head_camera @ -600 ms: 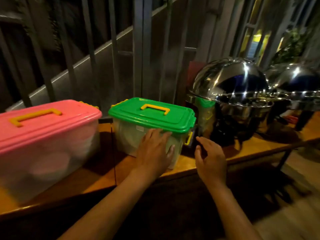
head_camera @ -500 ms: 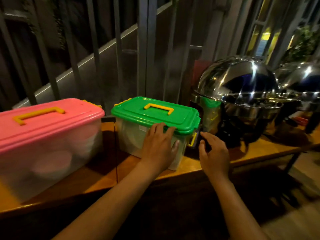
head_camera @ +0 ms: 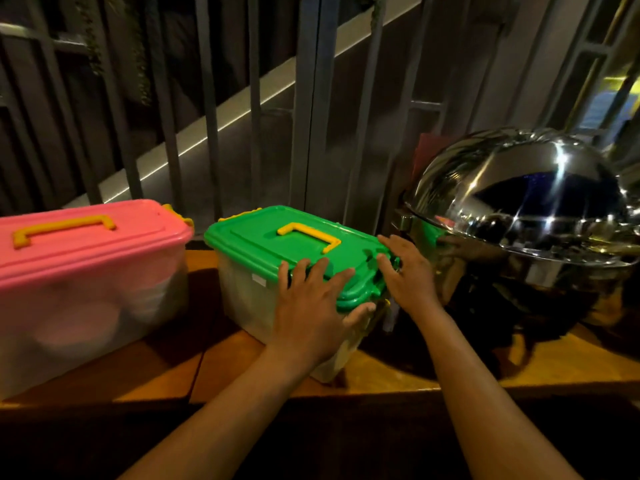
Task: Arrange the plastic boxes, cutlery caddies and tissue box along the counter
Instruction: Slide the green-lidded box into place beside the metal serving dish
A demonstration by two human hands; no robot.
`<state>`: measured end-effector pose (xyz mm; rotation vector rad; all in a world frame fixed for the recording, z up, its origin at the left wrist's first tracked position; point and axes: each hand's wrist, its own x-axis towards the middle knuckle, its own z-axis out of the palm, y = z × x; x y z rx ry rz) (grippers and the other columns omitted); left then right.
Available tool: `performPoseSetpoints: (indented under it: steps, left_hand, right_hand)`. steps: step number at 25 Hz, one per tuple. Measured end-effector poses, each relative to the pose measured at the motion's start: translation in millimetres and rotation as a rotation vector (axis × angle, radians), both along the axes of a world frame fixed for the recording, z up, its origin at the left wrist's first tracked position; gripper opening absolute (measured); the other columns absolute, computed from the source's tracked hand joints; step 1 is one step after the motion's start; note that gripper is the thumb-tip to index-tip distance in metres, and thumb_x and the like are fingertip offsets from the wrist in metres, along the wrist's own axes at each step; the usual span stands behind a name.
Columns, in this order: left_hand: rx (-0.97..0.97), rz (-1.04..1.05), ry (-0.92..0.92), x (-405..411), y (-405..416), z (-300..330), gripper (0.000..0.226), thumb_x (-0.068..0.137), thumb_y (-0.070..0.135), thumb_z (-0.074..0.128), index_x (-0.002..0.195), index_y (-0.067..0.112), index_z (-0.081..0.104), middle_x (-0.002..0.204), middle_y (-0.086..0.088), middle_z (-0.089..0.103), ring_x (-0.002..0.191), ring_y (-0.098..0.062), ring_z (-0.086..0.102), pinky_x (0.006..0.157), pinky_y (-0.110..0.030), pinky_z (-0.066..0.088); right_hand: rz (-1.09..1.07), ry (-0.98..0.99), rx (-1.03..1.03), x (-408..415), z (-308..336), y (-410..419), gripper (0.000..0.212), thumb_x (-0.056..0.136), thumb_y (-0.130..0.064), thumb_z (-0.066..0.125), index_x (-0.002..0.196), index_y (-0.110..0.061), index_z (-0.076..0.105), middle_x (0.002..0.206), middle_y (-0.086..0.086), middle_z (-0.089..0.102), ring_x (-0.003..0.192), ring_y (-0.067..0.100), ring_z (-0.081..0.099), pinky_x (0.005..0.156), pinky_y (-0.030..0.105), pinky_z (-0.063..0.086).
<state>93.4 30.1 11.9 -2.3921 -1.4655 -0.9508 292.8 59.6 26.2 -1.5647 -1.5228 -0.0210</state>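
Note:
A clear plastic box with a green lid (head_camera: 266,249) and a yellow handle stands on the wooden counter (head_camera: 398,372), turned at a slight angle. My left hand (head_camera: 313,304) lies on its near right corner, fingers spread over the lid edge, thumb against the front. My right hand (head_camera: 407,271) presses against the box's right end, fingers on the lid rim. A larger clear box with a pink lid (head_camera: 86,233) and yellow handle sits to the left, apart from the green one. No cutlery caddy or tissue box is in view.
A shiny domed steel chafing dish (head_camera: 519,216) stands close to the right of the green-lidded box. Dark metal railing bars (head_camera: 313,98) run right behind the counter. The counter's front edge is just below my wrists.
Both hands have moved up onto the green-lidded box: the left from its front wall to the lid corner, the right from the air onto its right end. The view has moved closer.

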Motion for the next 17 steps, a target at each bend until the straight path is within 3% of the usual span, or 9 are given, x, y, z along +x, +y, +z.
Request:
performPoseSetpoints:
  steps: [3,5,9,17]
  left_hand:
    - [0.001,0.024,-0.021,3,-3,-2,0.060,0.080,0.079,0.040,0.128,0.045,0.057,0.136,0.003,0.056,0.128,-0.027,0.044,0.112,-0.057,0.021]
    - [0.014,0.015,-0.056,4,-6,-5,0.056,0.081,0.075,0.044,0.124,0.044,0.059,0.134,0.004,0.057,0.127,-0.027,0.046,0.112,-0.056,0.021]
    - [0.008,-0.048,-0.103,-17,-6,-5,0.053,0.083,0.071,0.046,0.123,0.040,0.060,0.132,0.002,0.053,0.129,-0.025,0.043,0.112,-0.055,0.023]
    - [-0.029,-0.108,-0.216,-110,0,-13,0.055,0.085,0.064,0.048,0.129,0.031,0.052,0.144,-0.002,0.043,0.138,-0.021,0.035,0.117,-0.037,0.022]
  right_hand:
    - [0.113,0.077,-0.087,8,-10,14,0.039,0.089,-0.033,0.051,0.125,-0.024,0.065,0.147,0.008,0.048,0.135,0.023,0.045,0.115,0.041,0.032]
    - [0.119,0.129,-0.033,11,-19,18,0.046,0.084,-0.045,0.045,0.120,-0.029,0.068,0.144,0.002,0.052,0.132,0.020,0.047,0.111,0.049,0.036]
    - [0.062,0.181,0.117,-9,-29,8,0.045,0.085,-0.046,0.043,0.113,-0.025,0.071,0.129,0.001,0.060,0.122,0.023,0.053,0.104,0.051,0.040]
    - [-0.157,-0.076,0.045,-89,-31,-63,0.060,0.087,-0.063,0.038,0.133,-0.029,0.055,0.143,-0.002,0.048,0.131,0.036,0.036,0.106,0.050,0.036]
